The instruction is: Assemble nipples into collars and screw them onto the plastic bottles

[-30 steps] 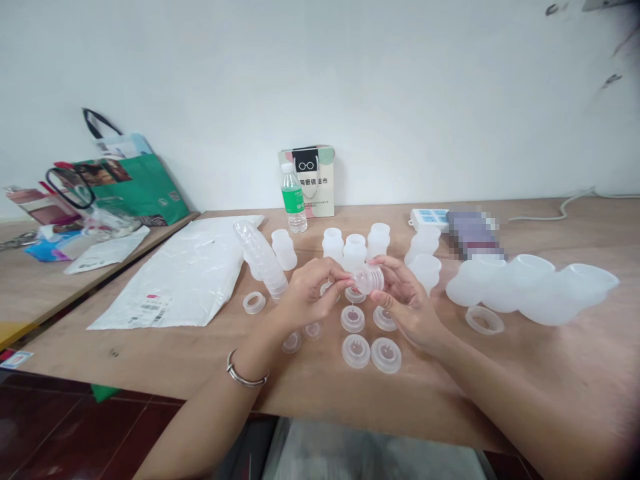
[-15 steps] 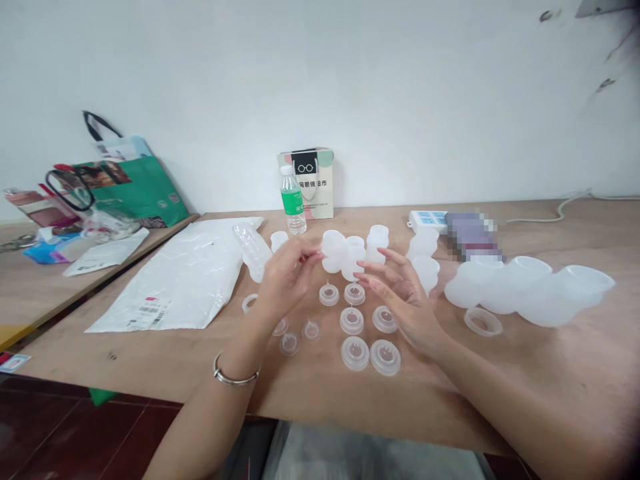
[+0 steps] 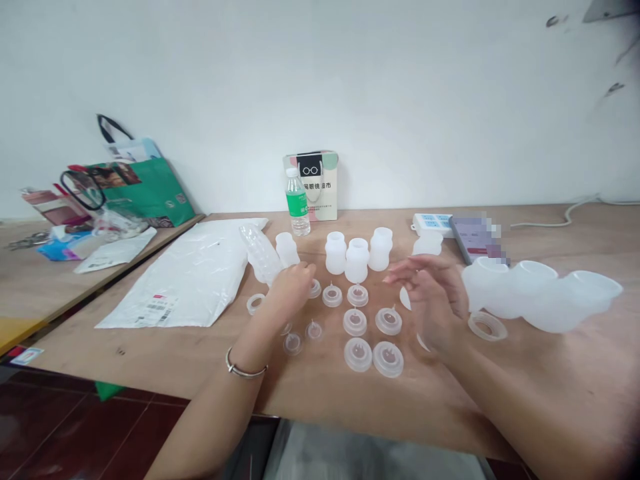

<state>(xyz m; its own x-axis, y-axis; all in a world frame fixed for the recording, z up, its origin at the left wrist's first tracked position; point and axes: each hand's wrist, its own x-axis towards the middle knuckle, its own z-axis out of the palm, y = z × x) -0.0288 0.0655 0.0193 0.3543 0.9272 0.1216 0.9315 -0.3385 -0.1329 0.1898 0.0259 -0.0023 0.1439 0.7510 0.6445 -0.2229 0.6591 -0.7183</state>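
Head view: taking the green-labelled water bottle (image 3: pixel 297 201) at the back of the wooden table (image 3: pixel 320 393) as the landmark, the work sits straight in front of it, toward the person. Three translucent plastic bottles (image 3: pixel 356 253) stand upright in a short row just right of and nearer than the water bottle. In front of that row lie the round valve caps (image 3: pixel 355 322), flat on the wood in loose rows, each with a small nub pointing up.

The left hand (image 3: pixel 290 288) is low on the table at the left end of the cap rows, fingers curled together with the fingertips at one small cap (image 3: pixel 315 288); whether it is actually pinched or only touched I cannot tell. That cap lies just right of the hand. The stack of clear ribbed cups (image 3: pixel 260 252) lies tilted just behind this hand.

The right hand (image 3: pixel 431 297) hovers at the right of the rows, fingers spread and slack, holding nothing. It is nearest the cap at (image 3: pixel 388 321), which lies to its left and a little lower. Part of a white piece shows behind its palm, mostly hidden.

Farther right of the landmark lie large translucent cups (image 3: pixel 540 291) on their sides and a loose ring (image 3: pixel 487 326). Left of it are a white plastic mailer (image 3: pixel 187 277) and a green bag (image 3: pixel 143 190).
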